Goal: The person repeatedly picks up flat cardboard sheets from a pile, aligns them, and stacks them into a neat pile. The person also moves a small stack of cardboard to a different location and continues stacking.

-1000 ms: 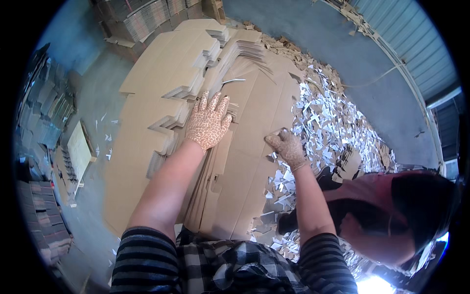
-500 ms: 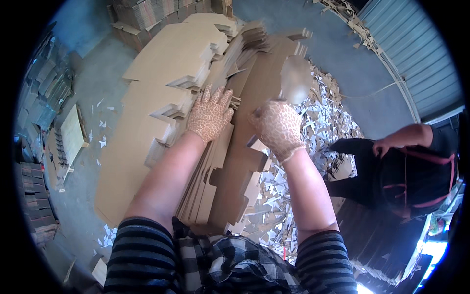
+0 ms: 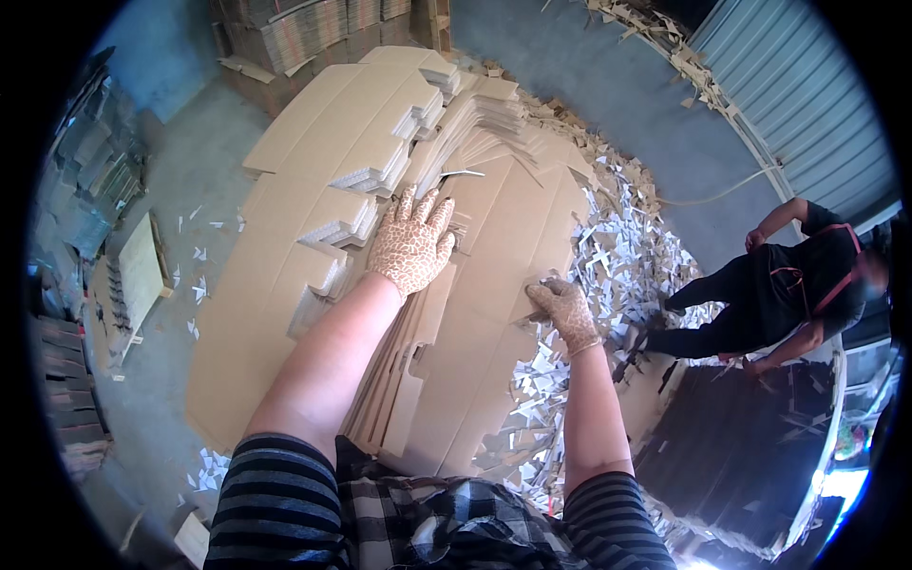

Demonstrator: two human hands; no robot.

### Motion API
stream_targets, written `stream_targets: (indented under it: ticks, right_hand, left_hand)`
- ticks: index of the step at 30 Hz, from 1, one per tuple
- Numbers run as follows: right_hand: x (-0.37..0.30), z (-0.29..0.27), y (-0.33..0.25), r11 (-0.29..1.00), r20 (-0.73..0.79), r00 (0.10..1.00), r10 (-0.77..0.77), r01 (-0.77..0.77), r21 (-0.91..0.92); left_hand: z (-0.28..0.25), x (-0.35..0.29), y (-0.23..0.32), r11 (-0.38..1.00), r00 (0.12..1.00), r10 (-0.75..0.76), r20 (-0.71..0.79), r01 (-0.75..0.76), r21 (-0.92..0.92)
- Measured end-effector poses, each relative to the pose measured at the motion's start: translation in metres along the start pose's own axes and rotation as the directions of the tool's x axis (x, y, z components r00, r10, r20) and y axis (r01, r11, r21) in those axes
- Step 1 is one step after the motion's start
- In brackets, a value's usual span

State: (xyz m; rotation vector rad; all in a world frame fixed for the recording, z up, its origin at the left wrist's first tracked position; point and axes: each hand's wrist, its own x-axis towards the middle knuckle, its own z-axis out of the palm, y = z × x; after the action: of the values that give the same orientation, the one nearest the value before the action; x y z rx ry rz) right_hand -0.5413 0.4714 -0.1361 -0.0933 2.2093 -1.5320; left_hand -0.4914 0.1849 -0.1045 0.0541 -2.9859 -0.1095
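My left hand, in a patterned tan glove, lies flat with spread fingers where two stacks of die-cut cardboard meet. Beneath it and to the left is a broad stack of brown cardboard blanks with notched edges. To the right, a large flat cardboard sheet lies over other fanned-out sheets. At that sheet's right edge my right hand, gloved the same way, is closed with thumb and fingers at the border. Its fingertips are partly hidden.
White and brown cardboard scraps cover the floor to the right. A co-worker in dark clothes stands there beside a dark stack of sheets. Bundled cardboard stands at the back, and a wooden pallet lies at the left.
My right hand has moved down and right, and the sheet that stood tilted under it now lies flatter. My left hand has stayed nearly in place. The co-worker has shifted and stands more upright.
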Motion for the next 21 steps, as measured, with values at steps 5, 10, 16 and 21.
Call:
stream_targets:
  ticks: [5, 10, 16, 21]
  right_hand:
    - [0.01, 0.003, -0.025, 0.926, 0.02, 0.999, 0.045, -0.034, -0.376]
    - [-0.026, 0.018, -0.141, 0.567, 0.155, 0.974, -0.164, 0.222, -0.793]
    - [-0.031, 0.053, -0.166, 0.321, 0.163, 0.967, -0.195, 0.22, -0.921]
    - [-0.009, -0.004, -0.023, 0.903, 0.045, 0.994, -0.099, 0.109, -0.416]
  left_hand:
    - [-0.002, 0.005, 0.005, 1.0, 1.0, 0.011, 0.025, -0.011, 0.019]
    - [-0.003, 0.003, 0.008, 1.0, 1.0, 0.018, 0.024, -0.018, 0.009]
    - [-0.001, -0.005, 0.001, 0.999, 0.998, -0.045, 0.05, 0.044, 0.007]
    - [-0.007, 0.007, 0.009, 1.0, 0.999, -0.009, 0.036, 0.008, 0.009]
